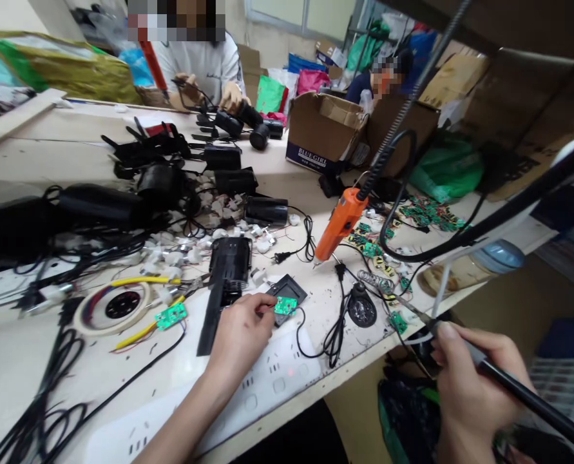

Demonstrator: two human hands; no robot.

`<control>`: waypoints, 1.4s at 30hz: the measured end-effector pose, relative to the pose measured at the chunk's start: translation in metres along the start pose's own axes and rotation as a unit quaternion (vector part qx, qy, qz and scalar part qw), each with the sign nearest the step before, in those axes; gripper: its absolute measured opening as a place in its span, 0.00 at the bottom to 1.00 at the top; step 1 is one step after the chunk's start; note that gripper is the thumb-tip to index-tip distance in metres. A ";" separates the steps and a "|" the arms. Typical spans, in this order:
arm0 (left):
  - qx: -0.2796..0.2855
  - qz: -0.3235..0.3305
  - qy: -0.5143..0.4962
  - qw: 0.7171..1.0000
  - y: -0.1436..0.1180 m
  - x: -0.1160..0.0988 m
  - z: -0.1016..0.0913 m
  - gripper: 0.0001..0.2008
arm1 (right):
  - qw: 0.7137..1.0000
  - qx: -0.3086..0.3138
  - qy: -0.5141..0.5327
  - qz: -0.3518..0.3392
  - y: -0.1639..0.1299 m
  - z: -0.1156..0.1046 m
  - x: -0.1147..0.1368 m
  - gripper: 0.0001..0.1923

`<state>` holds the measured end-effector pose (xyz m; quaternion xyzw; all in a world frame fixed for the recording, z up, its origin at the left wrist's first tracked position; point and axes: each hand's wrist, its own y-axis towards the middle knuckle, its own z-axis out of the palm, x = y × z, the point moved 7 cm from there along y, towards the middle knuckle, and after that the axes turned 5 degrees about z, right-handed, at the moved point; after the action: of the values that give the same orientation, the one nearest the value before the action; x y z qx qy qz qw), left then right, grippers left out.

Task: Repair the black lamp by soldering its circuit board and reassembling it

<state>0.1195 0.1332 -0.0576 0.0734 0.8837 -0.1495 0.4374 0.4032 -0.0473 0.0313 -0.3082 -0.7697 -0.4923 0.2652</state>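
My left hand (242, 332) pinches a small green circuit board (285, 305) that rests on a black square pad (289, 290) on the white bench. A black wire runs from that board to the right. My right hand (468, 377) is off the bench's front edge, closed on a black soldering iron (518, 390) whose metal tip (402, 303) points left toward the bench. A long black plastic housing (226, 277) lies just left of my left hand.
An orange electric screwdriver (339, 223) hangs on a coiled cable above the bench. A tape roll (115, 307), another green board (171, 316), yellow-handled cutters and tangled black cords lie at left. More green boards (424, 212) lie at right. A white power strip (272, 380) sits at the front edge. Two other people sit at the far side beside a cardboard box (323, 132).
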 end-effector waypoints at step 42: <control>-0.105 -0.059 -0.057 0.991 -0.040 0.058 -0.086 0.33 | 0.854 0.450 0.045 -0.257 -0.116 0.164 0.094 0.11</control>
<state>0.0096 0.1231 -0.0464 -0.0341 0.8712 -0.0855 0.4823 0.2379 0.0859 -0.0321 0.0761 -0.9460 -0.1562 0.2738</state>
